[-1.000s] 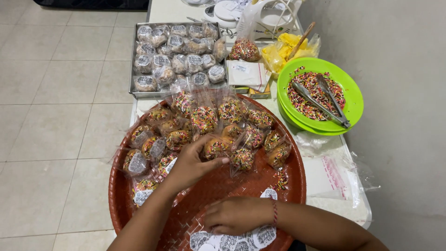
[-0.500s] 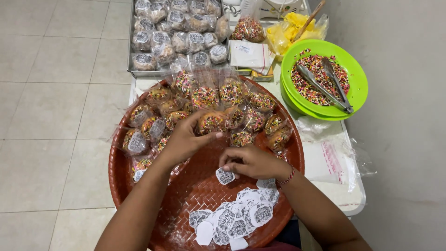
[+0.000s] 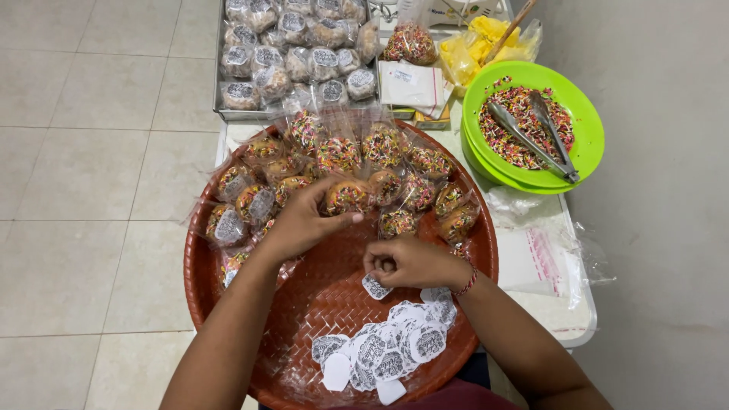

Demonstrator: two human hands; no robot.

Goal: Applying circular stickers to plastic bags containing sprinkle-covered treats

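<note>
Change since earlier frame: right hand [image 3: 410,263] has drawn back from the sticker pile toward the tray centre, and a single sticker [image 3: 376,287] now sits just below its fingers; left hand [image 3: 304,220] remains on the same wrapped doughnut.
Sticker pile [image 3: 387,345]: loose white printed stickers heaped on the near part of the tray, nearest the person, below and slightly right of the right hand.
Single sticker: lies at the right hand's fingertips, touching or just under them; contact cannot be confirmed.
Right hand state: fingers curled together, pinched inward; whether anything is clamped between them cannot be told.
Left hand state: fingers spread, tips resting on the wrapped doughnut [image 3: 348,196]; not closed round it.
Hand spacing: hands apart, left hand higher and to the left, right hand lower and to the right.
Tray [image 3: 201,292]: round, woven, reddish-brown; carries stickers, both hands and doughnuts.
Doughnut group [image 3: 383,144]: sprinkle-topped doughnuts in clear bags, packed across the far half of the tray, directly beyond the left hand.
Worktop [image 3: 566,323]: white, with clear empty bags [image 3: 543,258] to the right of the tray.
Green bowl [image 3: 588,148]: far right, holding coloured sprinkles and metal tongs [image 3: 531,129].
Metal tray [image 3: 220,110]: farthest, holding labelled bagged doughnuts.
</note>
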